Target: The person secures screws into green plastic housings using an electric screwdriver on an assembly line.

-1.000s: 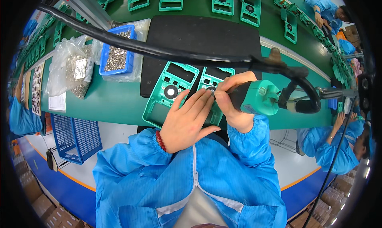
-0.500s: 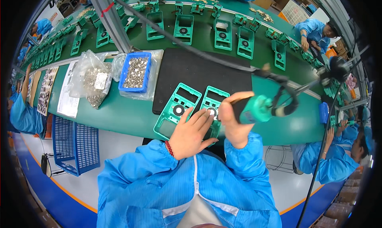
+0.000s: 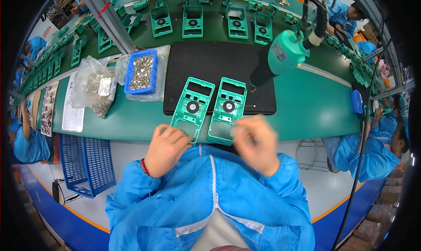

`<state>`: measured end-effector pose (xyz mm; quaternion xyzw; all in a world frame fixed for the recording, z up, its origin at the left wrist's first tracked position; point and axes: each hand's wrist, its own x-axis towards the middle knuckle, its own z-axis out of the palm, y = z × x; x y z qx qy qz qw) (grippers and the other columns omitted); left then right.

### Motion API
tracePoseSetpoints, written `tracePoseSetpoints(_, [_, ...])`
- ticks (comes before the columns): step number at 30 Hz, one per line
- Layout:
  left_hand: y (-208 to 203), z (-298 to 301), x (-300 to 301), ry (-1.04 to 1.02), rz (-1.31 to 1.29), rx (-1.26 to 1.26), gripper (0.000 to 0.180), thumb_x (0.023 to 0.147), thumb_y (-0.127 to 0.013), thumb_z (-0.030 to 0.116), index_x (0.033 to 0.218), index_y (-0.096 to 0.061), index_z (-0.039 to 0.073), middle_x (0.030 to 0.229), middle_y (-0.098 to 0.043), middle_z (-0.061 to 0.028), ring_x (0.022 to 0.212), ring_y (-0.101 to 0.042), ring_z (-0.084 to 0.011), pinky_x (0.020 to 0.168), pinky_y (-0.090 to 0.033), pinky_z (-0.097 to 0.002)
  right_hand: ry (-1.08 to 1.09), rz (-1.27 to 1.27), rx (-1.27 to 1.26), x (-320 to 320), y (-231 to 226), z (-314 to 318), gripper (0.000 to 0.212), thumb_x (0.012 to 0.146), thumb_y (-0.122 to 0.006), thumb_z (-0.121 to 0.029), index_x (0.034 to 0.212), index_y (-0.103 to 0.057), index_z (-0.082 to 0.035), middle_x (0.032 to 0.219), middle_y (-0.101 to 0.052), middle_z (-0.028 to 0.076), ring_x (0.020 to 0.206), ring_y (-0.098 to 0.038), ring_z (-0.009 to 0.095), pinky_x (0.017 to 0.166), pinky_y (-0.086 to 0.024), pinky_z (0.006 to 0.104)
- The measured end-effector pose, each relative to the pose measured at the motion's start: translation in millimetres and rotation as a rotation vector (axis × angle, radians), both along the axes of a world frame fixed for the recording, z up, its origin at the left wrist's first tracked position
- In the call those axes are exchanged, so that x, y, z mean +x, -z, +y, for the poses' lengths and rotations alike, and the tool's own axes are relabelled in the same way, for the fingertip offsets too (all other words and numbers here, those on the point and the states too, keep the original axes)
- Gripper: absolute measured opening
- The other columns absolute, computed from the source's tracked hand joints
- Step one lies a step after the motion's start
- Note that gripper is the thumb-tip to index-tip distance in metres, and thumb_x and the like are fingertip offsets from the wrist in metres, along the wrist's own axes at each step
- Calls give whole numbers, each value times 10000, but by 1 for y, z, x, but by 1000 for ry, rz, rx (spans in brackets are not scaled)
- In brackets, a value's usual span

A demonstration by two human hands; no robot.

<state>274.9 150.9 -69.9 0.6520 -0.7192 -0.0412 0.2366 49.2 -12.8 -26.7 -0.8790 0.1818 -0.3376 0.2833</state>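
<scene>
Two green plastic housings lie side by side in front of me, partly on a black mat point(image 3: 193, 60). Each has a round black speaker with a pale centre fixed inside. At the near end of the left housing point(image 3: 179, 115), my left hand point(image 3: 166, 148) closes its fingers and thumb on the rim. My right hand point(image 3: 258, 142) is beside the near right corner of the right housing point(image 3: 215, 128), its fingers smeared by motion. A thin red-black wire with a small white plug point(image 3: 254, 106) sticks out over that housing's right side. Beyond it hangs a green-and-black electric screwdriver point(image 3: 285, 53), out of my hands.
Left of the mat stand a blue bin point(image 3: 153, 82) of small metal screws and a clear bag point(image 3: 103, 93) of more. Across the bench, a green conveyor belt point(image 3: 215, 49) carries several similar housings. Co-workers sit around. A blue crate point(image 3: 87, 165) is at lower left.
My right hand has let go of the screwdriver, which now hangs up and away. My left hand has moved from the right housing to the left one's near edge.
</scene>
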Motion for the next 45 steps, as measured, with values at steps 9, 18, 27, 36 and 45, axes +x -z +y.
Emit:
tracePoseSetpoints(9, [0, -2, -21, -56, 216, -145, 223, 802, -695, -3, 1012, -678, 68, 1017, -662, -67, 987, -625, -257, 941, -448, -430, -32, 371, -49, 34, 59, 55, 374, 868, -733, -214, 1160, -565, -51, 936, -542, 192, 587, -654, 342, 498, -553, 413])
tracePoseSetpoints(18, [-14, -12, -4, -287, 433, -377, 153, 837, -683, -57, 977, -686, 4, 1043, -686, -149, 989, -654, -280, 872, -509, -368, -134, 293, -35, 17, 23, 36, 268, 875, -754, -258, 947, -618, -39, 894, -540, 138, 619, -649, 319, 542, -552, 413])
tracePoseSetpoints(27, [9, -26, 9, -288, 819, -267, 102, 891, -665, -38, 992, -673, -32, 1087, -661, -113, 983, -614, -165, 853, -492, -276, -529, 329, 261, -22, -60, -3, 300, 924, -723, -278, 985, -608, -7, 883, -556, 132, 698, -647, 288, 600, -525, 391])
tracePoseSetpoints(36, [13, -40, 19, -290, 735, -168, 83, 892, -657, -40, 973, -675, -29, 1078, -663, -123, 959, -627, -178, 824, -507, -278, -493, 708, 541, -143, -121, -94, 254, 897, -772, -182, 954, -651, 34, 883, -606, 98, 751, -722, 190, 605, -580, 289])
tracePoseSetpoints(45, [25, -67, 8, -332, 83, -198, 109, 860, -656, -38, 961, -652, 4, 1015, -620, -131, 898, -583, -295, 843, -445, -381, 614, 830, 162, -174, -83, -246, 291, 851, -761, -131, 1044, -668, 65, 878, -715, 227, 733, -729, 296, 669, -561, 398])
